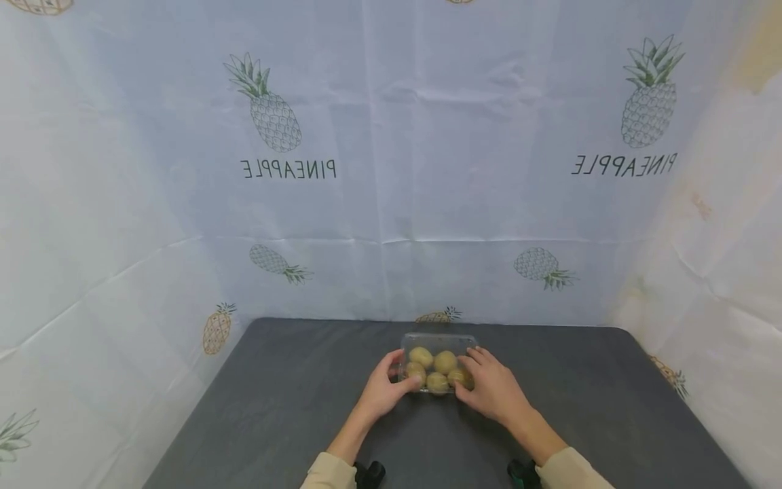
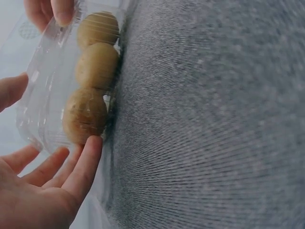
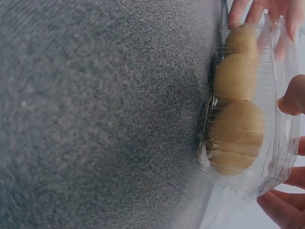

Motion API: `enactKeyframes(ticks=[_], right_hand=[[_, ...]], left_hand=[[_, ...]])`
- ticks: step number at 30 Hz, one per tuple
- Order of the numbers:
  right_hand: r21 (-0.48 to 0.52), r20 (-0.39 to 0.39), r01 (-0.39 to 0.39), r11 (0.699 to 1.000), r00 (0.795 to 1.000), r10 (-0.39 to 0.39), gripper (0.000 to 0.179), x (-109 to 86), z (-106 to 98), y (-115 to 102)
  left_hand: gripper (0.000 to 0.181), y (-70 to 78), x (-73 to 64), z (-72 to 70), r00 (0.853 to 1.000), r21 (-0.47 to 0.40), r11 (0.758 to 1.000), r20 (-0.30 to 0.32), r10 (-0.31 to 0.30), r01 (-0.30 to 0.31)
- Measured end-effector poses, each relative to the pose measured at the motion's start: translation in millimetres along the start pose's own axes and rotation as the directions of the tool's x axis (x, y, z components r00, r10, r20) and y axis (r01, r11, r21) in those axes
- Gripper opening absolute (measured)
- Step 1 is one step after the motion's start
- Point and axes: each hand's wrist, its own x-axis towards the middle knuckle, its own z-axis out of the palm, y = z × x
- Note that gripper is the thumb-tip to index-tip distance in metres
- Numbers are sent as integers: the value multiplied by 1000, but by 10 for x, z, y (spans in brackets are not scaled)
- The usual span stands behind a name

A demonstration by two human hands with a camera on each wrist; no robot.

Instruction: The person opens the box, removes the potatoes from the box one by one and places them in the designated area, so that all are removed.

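We see the left hand (image 1: 385, 388) and the right hand (image 1: 496, 388) apart from each other, each gripping one end of a clear plastic container (image 1: 440, 339). It sits near the far edge of the dark table (image 1: 275, 407), with round yellowish-brown produce (image 1: 445, 362) inside. On the pale cloth (image 1: 427, 170) behind, we read PINEAPPLE twice, in mirrored letters, each beneath a pineapple drawing (image 1: 275, 122); we make out no lettering on the container.
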Motion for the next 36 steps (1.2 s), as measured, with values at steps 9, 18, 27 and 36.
enactKeyframes(ticks=[9,18,27,36], right_hand=[[52,-28,-26,998,999,27,40,24,-12,31],[101,-117,-10,995,993,21,30,67,-65,50],[164,-39,-15,986,999,22,40,69,-124,114],[242,-24,-41,969,999,48,47,89,-186,187]], left_hand=[[73,23,26,-1,1000,18,1000,-3,-1,1],[74,84,39,-4,1000,-3,1000,-13,-14,14],[67,119,42,-22,1000,-152,988,-8,-28,26],[64,60,40,-52,999,-188,982,39,-1,8]])
